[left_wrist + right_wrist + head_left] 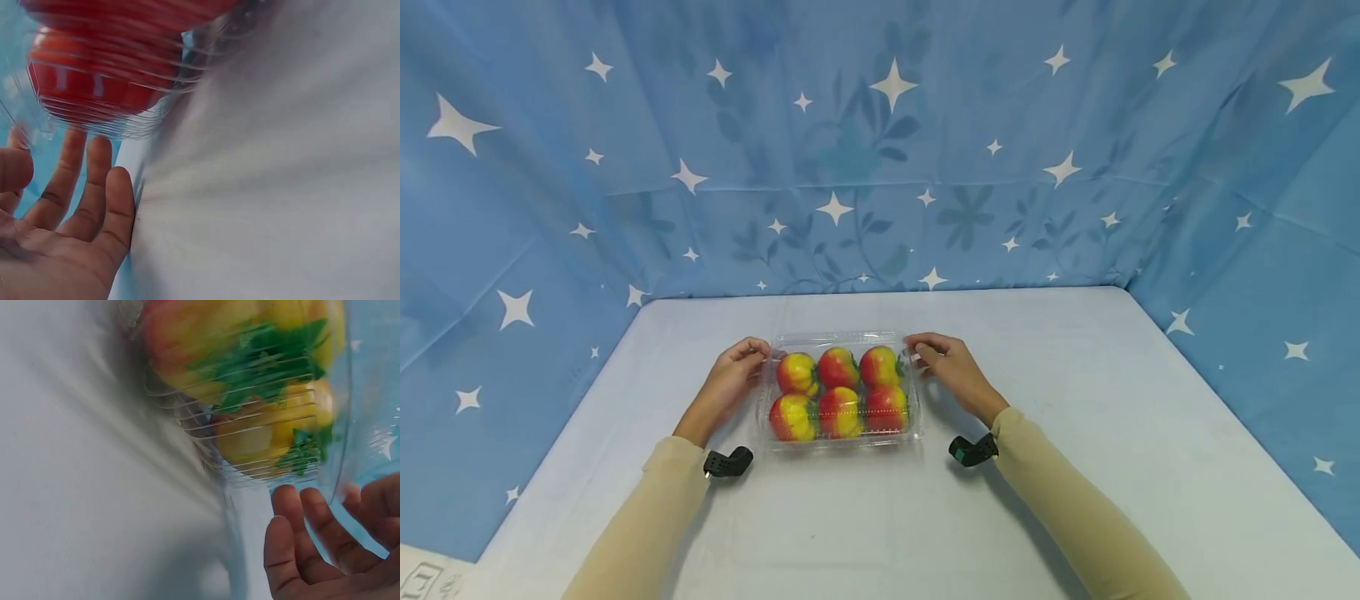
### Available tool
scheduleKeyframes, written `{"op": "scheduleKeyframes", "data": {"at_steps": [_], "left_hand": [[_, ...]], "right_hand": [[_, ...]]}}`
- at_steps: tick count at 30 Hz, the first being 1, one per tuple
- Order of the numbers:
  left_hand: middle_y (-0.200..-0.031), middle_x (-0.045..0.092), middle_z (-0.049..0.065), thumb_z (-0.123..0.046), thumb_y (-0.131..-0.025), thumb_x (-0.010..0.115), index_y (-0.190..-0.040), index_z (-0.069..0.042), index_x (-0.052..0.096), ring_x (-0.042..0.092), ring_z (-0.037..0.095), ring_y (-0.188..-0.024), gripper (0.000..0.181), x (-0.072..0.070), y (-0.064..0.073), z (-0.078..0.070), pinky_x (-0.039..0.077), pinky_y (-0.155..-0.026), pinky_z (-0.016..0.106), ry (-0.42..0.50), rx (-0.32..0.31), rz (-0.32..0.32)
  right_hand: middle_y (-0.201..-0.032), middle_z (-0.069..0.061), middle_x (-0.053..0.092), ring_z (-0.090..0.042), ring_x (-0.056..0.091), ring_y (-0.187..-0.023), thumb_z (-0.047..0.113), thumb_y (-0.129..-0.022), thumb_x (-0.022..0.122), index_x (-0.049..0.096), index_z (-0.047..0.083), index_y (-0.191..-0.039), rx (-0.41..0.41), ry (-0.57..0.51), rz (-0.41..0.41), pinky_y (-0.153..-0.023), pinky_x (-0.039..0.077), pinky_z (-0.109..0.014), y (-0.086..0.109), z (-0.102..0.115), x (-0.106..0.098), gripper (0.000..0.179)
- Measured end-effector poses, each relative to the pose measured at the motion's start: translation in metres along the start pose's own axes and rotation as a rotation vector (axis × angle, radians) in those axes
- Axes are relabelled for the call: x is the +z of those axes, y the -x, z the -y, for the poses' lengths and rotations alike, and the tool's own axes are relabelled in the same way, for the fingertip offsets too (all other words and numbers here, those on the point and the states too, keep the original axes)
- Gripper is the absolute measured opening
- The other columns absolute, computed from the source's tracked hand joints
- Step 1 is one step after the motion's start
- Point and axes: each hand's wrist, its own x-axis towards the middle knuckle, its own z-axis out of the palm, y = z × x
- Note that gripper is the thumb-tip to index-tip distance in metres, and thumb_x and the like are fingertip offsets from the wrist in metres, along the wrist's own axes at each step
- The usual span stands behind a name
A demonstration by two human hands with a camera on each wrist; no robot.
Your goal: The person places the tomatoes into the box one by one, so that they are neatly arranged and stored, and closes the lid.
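A clear plastic clamshell box (842,444) lies on the white table, with several red-and-yellow fruits (841,412) in two rows inside. Green leafy tops (262,362) show on some fruits in the right wrist view. At the box's far left corner is my left hand (739,375), fingertips at the rim. My right hand (946,364) mirrors it at the far right corner. Both wrist views show loosely bent fingers (97,181) (284,550) beside the ribbed wall, with thumb and forefinger close to the rim; no clear pinch shows.
White cloth covers the table (850,525). Blue curtains (880,167) with white stars hang behind and at both sides. Printed white material (430,575) shows at the lower left corner. A small black device (727,462) is strapped at each wrist.
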Motion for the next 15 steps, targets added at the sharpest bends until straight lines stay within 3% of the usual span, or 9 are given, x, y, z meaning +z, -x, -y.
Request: {"op": "scheduleKeyframes", "data": {"at_steps": [4, 6, 10, 15], "left_hand": [[-0.116, 0.06, 0.001, -0.011, -0.114, 0.047, -0.116, -0.004, 0.061, 0.058, 0.013, -0.106, 0.015, -0.004, 0.01, -0.001, 0.053, -0.089, 0.025, -0.041, 0.012, 0.032], [-0.124, 0.061, 0.007, -0.015, -0.115, 0.049, -0.127, 0.0, 0.059, 0.06, 0.012, -0.109, 0.022, -0.006, 0.019, -0.001, 0.054, -0.091, 0.025, -0.069, 0.023, 0.048], [-0.141, 0.056, 0.02, -0.024, -0.115, 0.053, -0.147, 0.002, 0.051, 0.062, 0.014, -0.115, 0.041, -0.01, 0.047, 0.0, 0.056, -0.094, 0.025, -0.15, 0.042, 0.086], [-0.149, 0.052, 0.027, -0.02, -0.113, 0.058, -0.156, 0.0, 0.044, 0.06, 0.018, -0.123, 0.05, -0.012, 0.085, 0.002, 0.057, -0.095, 0.026, -0.214, 0.086, 0.162]], "right_hand": [[-0.132, -0.023, 0.068, -0.026, 0.069, -0.098, 0.013, -0.11, 0.055, 0.064, -0.005, -0.142, 0.005, 0.026, 0.021, -0.082, 0.059, -0.035, 0.003, 0.002, 0.0, 0.038], [-0.124, -0.021, 0.07, -0.026, 0.068, -0.094, 0.012, -0.108, 0.057, 0.065, -0.003, -0.142, 0.001, 0.052, 0.02, -0.08, 0.06, -0.037, 0.004, 0.002, 0.0, 0.038], [-0.11, -0.017, 0.069, -0.03, 0.066, -0.088, 0.011, -0.105, 0.058, 0.064, 0.002, -0.145, -0.008, 0.103, 0.028, -0.077, 0.059, -0.038, 0.005, -0.001, 0.002, 0.041], [-0.098, -0.014, 0.066, -0.031, 0.062, -0.081, 0.011, -0.103, 0.056, 0.062, 0.006, -0.147, -0.019, 0.189, 0.018, -0.078, 0.056, -0.038, 0.009, 0.001, 0.004, 0.045]]}}
